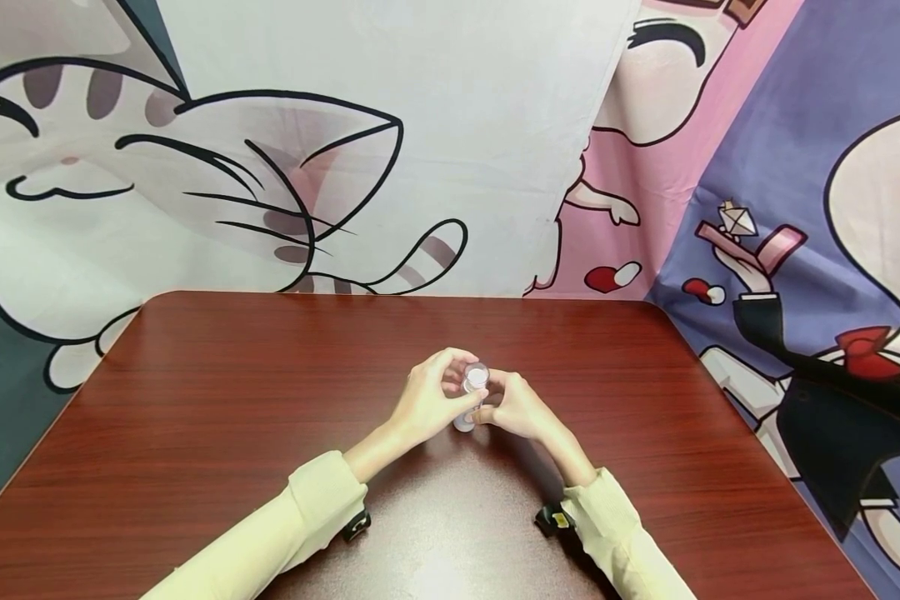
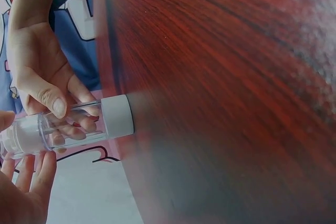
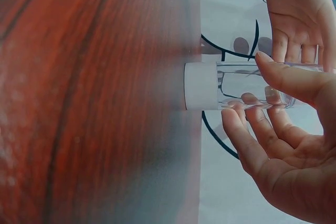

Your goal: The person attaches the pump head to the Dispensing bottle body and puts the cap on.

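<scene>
A clear cylindrical bottle (image 1: 477, 377) stands upright between the two hands near the middle of the table. Its white base (image 3: 201, 86) is at the tabletop, and a white band (image 2: 29, 134) shows inside the clear top section. My left hand (image 1: 427, 403) grips that top section, thumb on the near side and fingers around the far side. Lower down, my right hand (image 1: 522, 407) holds the transparent body between its thumb (image 3: 294, 80) and curled fingers. Through the see-through wall, several right fingertips are visible in the left wrist view.
The reddish-brown wooden table (image 1: 270, 367) has rounded far corners. Behind it hangs a cloth backdrop (image 1: 495, 125) with cartoon cat and figure prints. A dark wrist device (image 1: 555, 520) sits under the right sleeve, another (image 1: 357, 525) under the left.
</scene>
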{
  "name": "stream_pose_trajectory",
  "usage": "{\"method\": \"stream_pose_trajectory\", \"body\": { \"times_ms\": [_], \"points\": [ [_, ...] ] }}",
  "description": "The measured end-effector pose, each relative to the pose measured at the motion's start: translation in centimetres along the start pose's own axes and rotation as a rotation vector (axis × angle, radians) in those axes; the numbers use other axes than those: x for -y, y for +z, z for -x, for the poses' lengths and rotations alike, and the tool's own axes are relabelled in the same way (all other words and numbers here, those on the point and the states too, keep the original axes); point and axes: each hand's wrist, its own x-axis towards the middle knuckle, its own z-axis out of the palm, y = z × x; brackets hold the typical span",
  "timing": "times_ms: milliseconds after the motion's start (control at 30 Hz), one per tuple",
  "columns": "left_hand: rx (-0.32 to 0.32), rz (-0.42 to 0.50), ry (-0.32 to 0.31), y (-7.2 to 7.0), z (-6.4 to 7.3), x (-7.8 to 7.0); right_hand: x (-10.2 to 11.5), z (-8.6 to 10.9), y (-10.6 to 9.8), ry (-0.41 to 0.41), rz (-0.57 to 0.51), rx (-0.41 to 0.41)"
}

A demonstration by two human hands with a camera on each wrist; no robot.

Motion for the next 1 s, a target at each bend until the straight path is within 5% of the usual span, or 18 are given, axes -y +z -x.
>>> {"method": "stream_pose_trajectory", "body": {
  "times_ms": [200, 567, 1000],
  "points": [
    [0.000, -0.013, 0.011, 0.0, 0.0, 0.1, -1.3, -0.4, 0.2, 0.010, -0.002, -0.001],
    [0.027, -0.015, -0.003, -0.2, 0.0, -0.1, 2.5, 0.7, -0.3, -0.007, 0.001, 0.011],
    [0.023, -0.030, -0.003, -0.2, 0.0, 0.0, 1.6, 0.3, 0.0, 0.007, 0.014, 0.003]
  ]
}}
